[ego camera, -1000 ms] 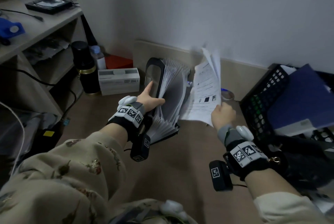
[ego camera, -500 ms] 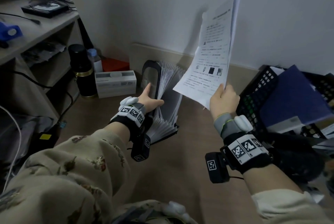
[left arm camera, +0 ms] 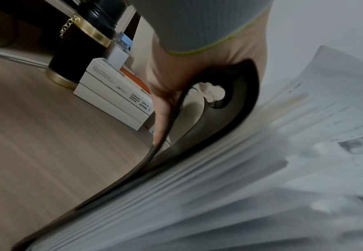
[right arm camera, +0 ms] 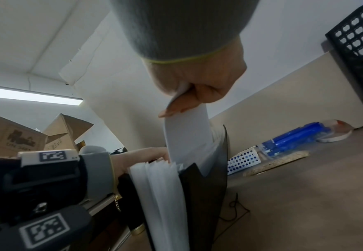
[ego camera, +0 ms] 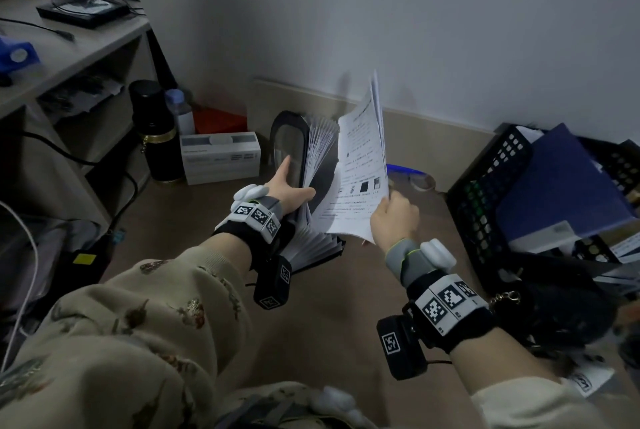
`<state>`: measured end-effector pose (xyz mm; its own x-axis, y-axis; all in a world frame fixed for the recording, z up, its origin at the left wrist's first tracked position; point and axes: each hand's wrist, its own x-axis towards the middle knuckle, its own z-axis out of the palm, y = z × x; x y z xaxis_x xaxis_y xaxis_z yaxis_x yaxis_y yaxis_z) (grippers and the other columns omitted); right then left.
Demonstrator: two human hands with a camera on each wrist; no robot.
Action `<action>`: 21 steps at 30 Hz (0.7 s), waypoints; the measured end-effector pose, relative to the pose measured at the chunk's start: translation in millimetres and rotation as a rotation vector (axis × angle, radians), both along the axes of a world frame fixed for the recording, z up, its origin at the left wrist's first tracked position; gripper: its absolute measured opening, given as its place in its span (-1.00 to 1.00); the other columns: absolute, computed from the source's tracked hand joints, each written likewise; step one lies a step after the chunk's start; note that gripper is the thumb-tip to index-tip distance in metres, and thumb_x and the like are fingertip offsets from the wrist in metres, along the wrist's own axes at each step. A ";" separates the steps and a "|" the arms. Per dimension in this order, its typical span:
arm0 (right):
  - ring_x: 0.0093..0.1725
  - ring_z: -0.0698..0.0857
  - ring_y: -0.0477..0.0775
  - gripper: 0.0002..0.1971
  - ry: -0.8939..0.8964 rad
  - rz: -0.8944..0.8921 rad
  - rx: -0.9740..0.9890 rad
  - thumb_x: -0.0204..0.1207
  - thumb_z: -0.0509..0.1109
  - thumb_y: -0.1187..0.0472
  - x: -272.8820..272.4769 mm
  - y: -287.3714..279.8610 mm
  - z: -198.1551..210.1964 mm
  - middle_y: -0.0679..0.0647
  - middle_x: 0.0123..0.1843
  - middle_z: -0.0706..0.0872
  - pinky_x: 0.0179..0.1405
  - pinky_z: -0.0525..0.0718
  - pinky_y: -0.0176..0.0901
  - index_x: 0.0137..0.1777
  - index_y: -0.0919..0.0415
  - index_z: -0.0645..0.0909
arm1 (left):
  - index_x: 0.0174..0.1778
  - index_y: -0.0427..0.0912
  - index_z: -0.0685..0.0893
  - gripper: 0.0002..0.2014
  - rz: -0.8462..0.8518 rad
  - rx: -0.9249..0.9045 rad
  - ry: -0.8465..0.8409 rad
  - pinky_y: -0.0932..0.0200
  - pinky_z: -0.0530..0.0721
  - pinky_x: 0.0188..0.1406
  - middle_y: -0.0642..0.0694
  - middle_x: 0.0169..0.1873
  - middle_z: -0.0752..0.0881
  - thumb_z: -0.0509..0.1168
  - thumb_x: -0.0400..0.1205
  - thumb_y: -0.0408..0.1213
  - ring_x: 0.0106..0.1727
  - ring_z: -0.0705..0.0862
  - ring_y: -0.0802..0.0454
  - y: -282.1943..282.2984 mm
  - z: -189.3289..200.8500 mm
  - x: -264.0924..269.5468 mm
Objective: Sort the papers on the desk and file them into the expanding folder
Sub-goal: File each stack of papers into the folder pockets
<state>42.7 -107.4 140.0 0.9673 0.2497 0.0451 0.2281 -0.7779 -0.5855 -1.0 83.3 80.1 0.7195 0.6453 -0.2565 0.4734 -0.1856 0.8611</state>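
A black expanding folder point(ego camera: 294, 158) stands fanned out on the desk, its white dividers spread. My left hand point(ego camera: 289, 191) grips its front cover, thumb against the outside and fingers inside the first pockets; the left wrist view shows that hand point(left arm camera: 176, 81) curled round the cover's edge point(left arm camera: 165, 135). My right hand point(ego camera: 393, 217) pinches the lower corner of a few printed sheets point(ego camera: 360, 165), held upright with their lower edge down among the folder's dividers. In the right wrist view the sheets point(right arm camera: 186, 134) run from my right hand point(right arm camera: 195, 95) into the folder point(right arm camera: 206, 195).
A black flask point(ego camera: 157, 131), a small bottle and white boxes point(ego camera: 220, 157) stand left of the folder. A black mesh tray point(ego camera: 491, 207) with a blue binder point(ego camera: 561, 186) sits at the right. Blue pens point(right arm camera: 294, 137) and a tape roll lie behind the folder. Shelving stands at the left.
My right hand has brought the sheets down from high against the wall to the folder's open pockets. My left hand has kept its hold on the front cover.
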 end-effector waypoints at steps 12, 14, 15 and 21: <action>-0.09 0.59 0.33 -0.77 0.126 0.063 -0.135 0.60 0.11 0.37 -5.8 -1.3 10.6 0.37 0.10 0.65 -0.34 0.49 -0.13 0.09 0.43 0.57 | 0.66 0.27 0.12 -0.10 0.029 -0.022 -0.033 0.21 0.46 0.19 -0.02 0.53 0.48 0.36 0.41 -0.18 0.42 0.53 -0.08 -2.4 2.2 2.2; -0.13 0.64 0.39 -0.76 0.168 0.068 -0.120 0.56 0.11 0.39 -4.9 1.4 9.2 0.37 0.08 0.63 -0.36 0.69 0.07 0.06 0.44 0.58 | 0.66 0.28 0.12 -0.10 0.029 -0.023 -0.032 0.22 0.48 0.17 0.00 0.52 0.48 0.37 0.41 -0.18 0.39 0.55 -0.06 -2.8 3.3 1.4; -0.11 0.66 0.44 -0.76 0.186 0.067 -0.116 0.55 0.11 0.39 -4.5 3.5 8.8 0.38 0.07 0.62 -0.28 0.75 0.20 0.05 0.45 0.58 | 0.66 0.29 0.12 -0.10 0.030 -0.022 -0.030 0.22 0.48 0.16 0.00 0.52 0.48 0.37 0.40 -0.17 0.38 0.56 -0.06 -2.5 3.4 1.4; -0.18 0.68 0.39 -0.76 0.237 0.081 -0.146 0.53 0.11 0.42 9.2 15.8 17.8 0.34 0.00 0.63 -0.10 0.76 0.28 0.05 0.47 0.58 | 0.66 0.31 0.10 -0.09 -0.003 -0.006 -0.015 0.17 0.56 0.18 -0.05 0.51 0.49 0.38 0.41 -0.16 0.27 0.60 -0.04 -3.2 4.9 1.0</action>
<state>51.9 -91.6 157.8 0.9232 0.3134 -0.2223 0.1625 -0.8427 -0.5133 0.0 80.1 85.0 0.7251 0.6419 -0.2493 0.4596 -0.1815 0.8694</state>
